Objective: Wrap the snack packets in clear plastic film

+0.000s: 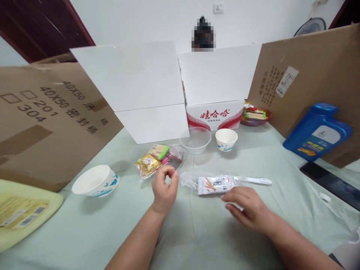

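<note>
While the right hand (255, 208) gapes, the white packet (213, 185) lies just beyond it; the left hand (163, 192) curls, closure unclear.

Looks like a room in a home, not a shop or lab. Plain white wall (140, 22) with an ordinary socket (218, 8); dark red-brown woodwork (47, 22) top left, probably a door. Pale green cloth (70, 232) over the work surface, wrinkled, no bench fittings. Household stuff on it: blue bottle (320, 131), yellow jug (22, 213) cut off by the view edge, phone (332, 183), paper bowls (95, 180), snack packs (147, 165). Improvised screen: brown cardboard left (56, 112) and right (295, 86), white carton (146, 75) in the middle. Person (204, 35) behind it, head only, blurred. Can't tell which room.
</note>
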The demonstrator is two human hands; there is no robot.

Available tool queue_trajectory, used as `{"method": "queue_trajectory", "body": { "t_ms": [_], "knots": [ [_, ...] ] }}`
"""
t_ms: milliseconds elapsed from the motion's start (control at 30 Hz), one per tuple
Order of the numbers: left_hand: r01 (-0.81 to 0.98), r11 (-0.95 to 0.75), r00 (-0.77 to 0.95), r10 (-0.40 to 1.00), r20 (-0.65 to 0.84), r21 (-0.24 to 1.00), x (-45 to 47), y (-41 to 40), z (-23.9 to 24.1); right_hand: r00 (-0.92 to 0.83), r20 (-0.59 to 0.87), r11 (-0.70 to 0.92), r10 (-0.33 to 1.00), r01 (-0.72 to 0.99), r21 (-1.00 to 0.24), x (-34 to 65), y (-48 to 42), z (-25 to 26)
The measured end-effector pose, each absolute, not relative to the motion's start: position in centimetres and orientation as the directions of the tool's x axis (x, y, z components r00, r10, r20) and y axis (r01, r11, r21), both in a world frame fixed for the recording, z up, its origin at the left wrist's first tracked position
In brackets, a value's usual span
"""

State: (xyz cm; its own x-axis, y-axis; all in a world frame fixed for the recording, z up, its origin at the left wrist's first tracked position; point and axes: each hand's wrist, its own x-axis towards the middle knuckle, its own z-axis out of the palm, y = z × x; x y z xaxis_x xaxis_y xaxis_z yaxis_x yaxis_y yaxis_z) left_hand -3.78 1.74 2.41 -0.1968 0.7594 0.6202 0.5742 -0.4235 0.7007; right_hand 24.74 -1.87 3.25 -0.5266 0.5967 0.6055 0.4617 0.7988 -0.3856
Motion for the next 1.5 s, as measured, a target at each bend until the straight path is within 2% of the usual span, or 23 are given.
{"method": "queue_trajectory", "body": {
  "t_ms": [33, 100, 167, 267, 367, 467, 567, 733, 800, 900, 967, 1000, 1067, 1133, 1200, 1333, 1400, 1433, 1500],
  "knots": [
    [0.573, -0.566, -0.002, 0.722, 0.692, 0.592, -3.3, 1.0, 2.7, -0.585, 0.540, 0.795, 0.605, 0.477, -0.373, 24.5, -2.0, 2.9],
    [0.519, -0.739, 0.407, 0.655, 0.636, 0.429, -2.2, 0.2, 2.8, -0.577, 0.469, 0.737, 0.669, 0.595, -0.320, 24.5, -1.3, 1.9],
    [0.572, -0.750, 0.558, 0.652, 0.513, 0.332, -1.2, 0.4, 2.0, -0.457, 0.476, 0.609, 0.751, 0.758, -0.233, 24.9, -0.1, 0.7],
    [0.751, -0.621, 0.502, 0.757, 0.418, 0.224, -0.7, 1.7, 0.4, -0.299, 0.539, 0.424, 0.788, 0.897, -0.123, 25.6, 1.1, -0.2],
    [0.833, -0.525, 0.435, 0.817, 0.378, 0.176, -1.2, 2.5, -0.1, -0.329, 0.555, 0.454, 0.764, 0.885, -0.099, 25.5, 0.7, 0.2],
    [0.821, -0.545, 0.441, 0.793, 0.421, 0.168, -1.5, 2.1, 1.1, -0.361, 0.521, 0.485, 0.774, 0.866, -0.120, 25.5, 0.2, 0.8],
    [0.739, -0.645, 0.509, 0.723, 0.467, 0.194, -1.4, 1.0, 3.1, -0.270, 0.546, 0.410, 0.793, 0.899, -0.151, 26.5, 0.7, 1.3],
    [0.594, -0.741, 0.633, 0.671, 0.386, 0.313, -1.3, -1.1, 6.0, -0.112, 0.737, 0.367, 0.666, 0.910, -0.193, 28.1, 1.6, 2.4],
    [0.520, -0.756, 0.732, 0.634, 0.249, 0.397, -1.4, -2.1, 6.8, -0.073, 0.798, 0.371, 0.598, 0.908, -0.195, 28.0, 1.2, 3.1],
    [0.435, -0.715, 0.870, 0.490, -0.052, 0.548, -1.6, -3.3, 7.5, -0.052, 0.862, 0.442, 0.504, 0.873, -0.206, 27.1, 0.2, 3.8],
    [0.426, -0.649, 0.891, 0.422, -0.168, 0.631, -1.6, -3.5, 7.3, -0.131, 0.859, 0.585, 0.496, 0.781, -0.219, 26.4, -0.4, 3.9],
    [0.420, -0.614, 0.890, 0.423, -0.170, 0.668, -1.5, -3.3, 7.1, -0.212, 0.832, 0.658, 0.512, 0.719, -0.222, 26.0, -0.6, 3.9],
    [0.409, -0.567, 0.843, 0.535, -0.059, 0.715, -1.1, -2.5, 6.1, -0.414, 0.718, 0.749, 0.560, 0.624, -0.224, 25.3, -0.7, 3.4],
    [0.455, -0.563, 0.699, 0.706, 0.114, 0.690, -0.4, -1.4, 4.8, -0.543, 0.572, 0.746, 0.615, 0.636, -0.199, 24.9, -0.6, 2.7],
    [0.579, -0.572, 0.590, 0.786, 0.186, 0.581, 0.1, -0.3, 3.3, -0.541, 0.447, 0.662, 0.712, 0.729, -0.172, 25.0, -0.4, 2.1],
    [0.803, -0.465, 0.498, 0.867, 0.008, 0.372, 0.3, 0.5, 1.5, -0.238, 0.214, 0.259, 0.947, 0.963, -0.077, 26.6, -0.2, 1.9],
    [0.834, -0.435, 0.480, 0.875, -0.057, 0.339, 0.0, 0.5, 1.5, -0.126, 0.226, 0.129, 0.966, 0.992, -0.001, 27.4, -0.3, 2.3],
    [0.840, -0.429, 0.477, 0.876, -0.075, 0.333, -0.2, 0.4, 1.7, -0.124, 0.275, 0.127, 0.953, 0.992, 0.007, 27.5, -0.3, 2.5],
    [0.846, -0.420, 0.472, 0.876, -0.098, 0.329, -0.3, 0.2, 2.0, -0.219, 0.374, 0.253, 0.901, 0.966, -0.045, 27.0, -0.3, 2.8]
  ]
}}
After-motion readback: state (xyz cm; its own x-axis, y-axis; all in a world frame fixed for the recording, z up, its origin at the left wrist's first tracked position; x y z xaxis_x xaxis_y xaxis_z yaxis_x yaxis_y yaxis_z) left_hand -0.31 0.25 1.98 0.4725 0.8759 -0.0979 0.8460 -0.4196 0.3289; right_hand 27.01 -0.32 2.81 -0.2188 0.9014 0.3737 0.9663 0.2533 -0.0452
